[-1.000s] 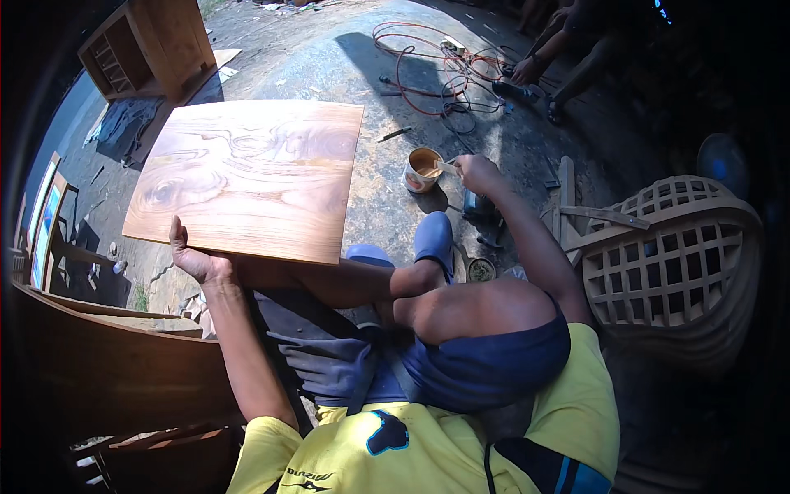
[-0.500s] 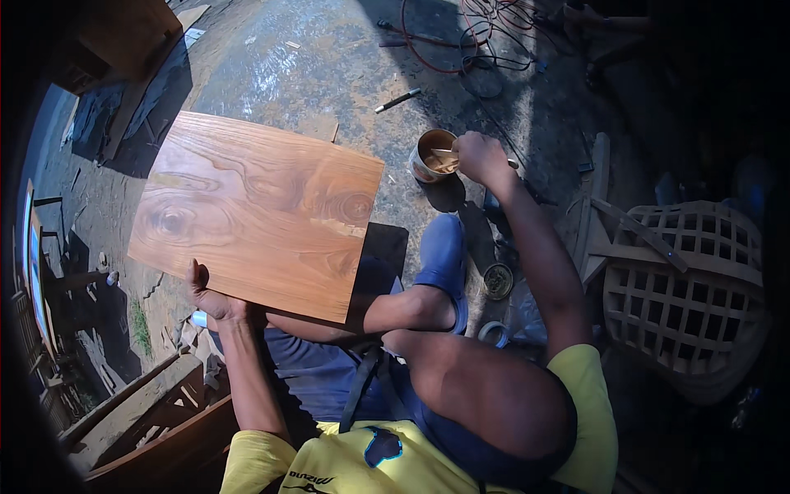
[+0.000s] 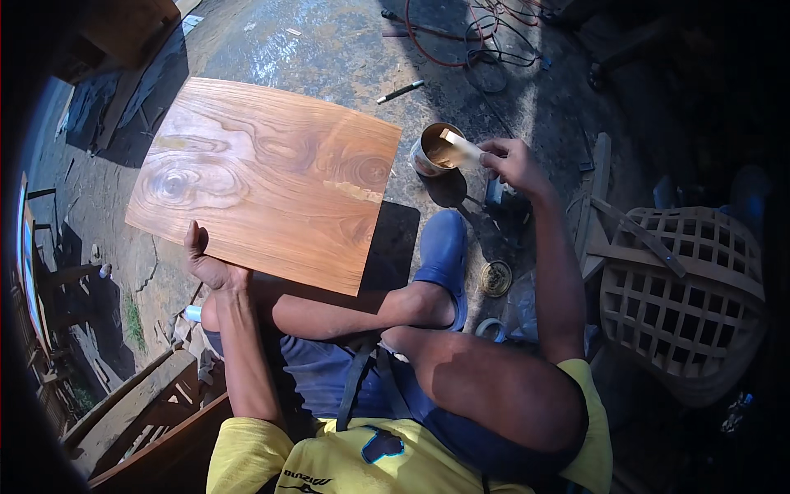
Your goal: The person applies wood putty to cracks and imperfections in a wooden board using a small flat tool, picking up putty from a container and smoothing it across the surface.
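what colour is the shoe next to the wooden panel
Blue. The shoe shows in the head view, just right of the panel.

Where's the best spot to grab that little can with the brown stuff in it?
Probably by its round side wall, coming in from the right. The can stands upright and open on the ground, with brown liquid inside, so tipping would spill it. The right hand holds a pale strip over its mouth, so the top is blocked.

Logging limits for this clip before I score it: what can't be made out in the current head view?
- Left hand: fingers hidden under the wooden panel.
- Brush in the right hand: its tip is inside the can, so bristles and contents are unclear.
- Round lid: too small for detail.
- Lattice chair: its far side fades into the dark fisheye rim.
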A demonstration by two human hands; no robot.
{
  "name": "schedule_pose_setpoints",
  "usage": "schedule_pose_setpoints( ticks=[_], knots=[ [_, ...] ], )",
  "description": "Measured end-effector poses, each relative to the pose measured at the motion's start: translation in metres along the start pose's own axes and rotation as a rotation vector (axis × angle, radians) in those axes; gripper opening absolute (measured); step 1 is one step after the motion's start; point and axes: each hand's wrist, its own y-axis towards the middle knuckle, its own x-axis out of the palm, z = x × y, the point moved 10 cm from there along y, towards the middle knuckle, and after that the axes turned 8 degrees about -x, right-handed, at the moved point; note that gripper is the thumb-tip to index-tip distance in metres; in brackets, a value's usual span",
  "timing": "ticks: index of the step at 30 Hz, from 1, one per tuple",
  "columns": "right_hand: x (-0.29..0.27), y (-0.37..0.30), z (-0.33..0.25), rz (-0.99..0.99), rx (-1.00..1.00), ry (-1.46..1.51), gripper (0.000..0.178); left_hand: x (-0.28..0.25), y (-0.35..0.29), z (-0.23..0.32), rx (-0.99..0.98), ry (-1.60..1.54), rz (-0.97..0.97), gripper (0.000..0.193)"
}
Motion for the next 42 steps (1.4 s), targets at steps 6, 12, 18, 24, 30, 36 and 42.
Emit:
schedule_pose_setpoints(
  ticks=[6, 12, 18, 24, 30, 36, 42],
  knots=[
    [0.033, -0.075, -0.074, 0.067, -0.088, 0.54, 0.03, 0.02, -0.015, -0.016, 0.137, -0.009, 0.011, 0.046],
    [0.114, -0.109, -0.155, -0.163, -0.326, 0.277, 0.028, 0.017, -0.035, -0.015, 0.044, -0.011, 0.074, 0.054],
    [0.157, -0.101, -0.149, -0.151, -0.407, 0.184, 0.035, 0.033, -0.048, -0.032, 0.012, 0.053, 0.044, 0.055],
    [0.151, -0.103, -0.175, 0.085, -0.713, -0.052, 0.039, 0.036, -0.046, -0.036, -0.016, 0.117, 0.016, 0.063],
    [0.152, -0.101, -0.191, 0.064, -0.7, -0.276, 0.047, 0.033, -0.044, -0.036, -0.036, 0.071, -0.041, 0.059],
    [0.153, -0.113, -0.209, 0.041, -0.743, -0.507, 0.048, 0.051, -0.055, -0.034, -0.015, 0.076, -0.062, 0.063],
    [0.15, -0.111, -0.228, 0.0, -0.637, -0.608, 0.046, 0.054, -0.058, -0.035, -0.02, 0.103, -0.081, 0.061]
  ],
)
